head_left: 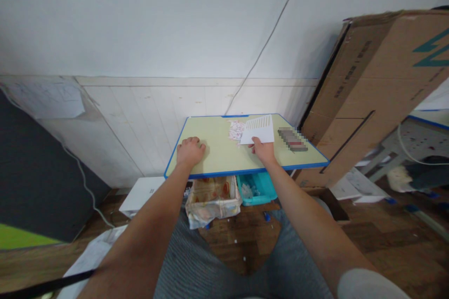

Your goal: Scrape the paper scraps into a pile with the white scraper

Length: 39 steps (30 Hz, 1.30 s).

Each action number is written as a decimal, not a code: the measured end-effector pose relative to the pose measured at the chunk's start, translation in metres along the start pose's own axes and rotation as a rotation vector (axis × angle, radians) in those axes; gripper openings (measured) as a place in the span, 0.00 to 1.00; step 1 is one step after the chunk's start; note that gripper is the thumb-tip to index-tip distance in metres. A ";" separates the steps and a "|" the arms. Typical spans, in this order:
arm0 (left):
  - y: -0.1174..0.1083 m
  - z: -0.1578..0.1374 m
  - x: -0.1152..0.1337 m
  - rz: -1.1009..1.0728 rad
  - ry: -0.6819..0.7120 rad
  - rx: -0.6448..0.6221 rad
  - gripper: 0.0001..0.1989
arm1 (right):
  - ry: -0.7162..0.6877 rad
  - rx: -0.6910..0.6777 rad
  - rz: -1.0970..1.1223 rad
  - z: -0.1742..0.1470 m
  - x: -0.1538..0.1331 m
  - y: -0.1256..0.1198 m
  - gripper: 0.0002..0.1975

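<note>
A white card (258,131) with a row of yellowish strips or slots is pinched between the thumb and fingers of my right hand (262,149). Held slightly tilted over the small pale-yellow table (217,156), it covers part of a pile of tiny white and reddish pieces (235,130). What the pieces are is too small to tell. My left hand (190,150) rests on the table's left side, fingers loosely spread and holding nothing. To the right of the card lies a greyish, pixelated flat object (293,139).
Below the table's blue front edge hang or stand a cloth-lined basket (213,208) and a turquoise bin (261,191) with clear plastic-like bits. A tall cardboard box (372,84) leans at the right. A white box (140,194) is at the lower left.
</note>
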<state>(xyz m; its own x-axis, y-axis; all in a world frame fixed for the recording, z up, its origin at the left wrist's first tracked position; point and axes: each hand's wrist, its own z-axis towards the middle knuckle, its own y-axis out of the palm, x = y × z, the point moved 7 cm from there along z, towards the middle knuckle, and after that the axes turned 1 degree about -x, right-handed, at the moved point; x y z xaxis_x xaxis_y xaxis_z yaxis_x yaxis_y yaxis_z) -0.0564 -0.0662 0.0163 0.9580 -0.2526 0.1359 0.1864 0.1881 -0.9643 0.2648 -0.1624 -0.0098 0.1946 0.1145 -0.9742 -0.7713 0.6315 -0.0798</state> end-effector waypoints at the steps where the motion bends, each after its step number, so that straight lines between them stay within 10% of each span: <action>1: 0.000 0.000 0.000 -0.003 0.000 -0.001 0.25 | -0.001 0.003 -0.001 0.000 0.000 0.000 0.08; 39: 0.003 0.000 0.000 0.000 -0.008 -0.004 0.26 | -0.062 -0.342 -0.065 -0.005 0.001 0.020 0.14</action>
<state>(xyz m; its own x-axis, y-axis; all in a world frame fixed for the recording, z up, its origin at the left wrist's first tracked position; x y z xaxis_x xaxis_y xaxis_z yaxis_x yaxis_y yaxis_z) -0.0557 -0.0656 0.0136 0.9596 -0.2451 0.1379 0.1858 0.1843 -0.9652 0.2462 -0.1537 -0.0133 0.2782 0.1356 -0.9509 -0.9124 0.3469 -0.2174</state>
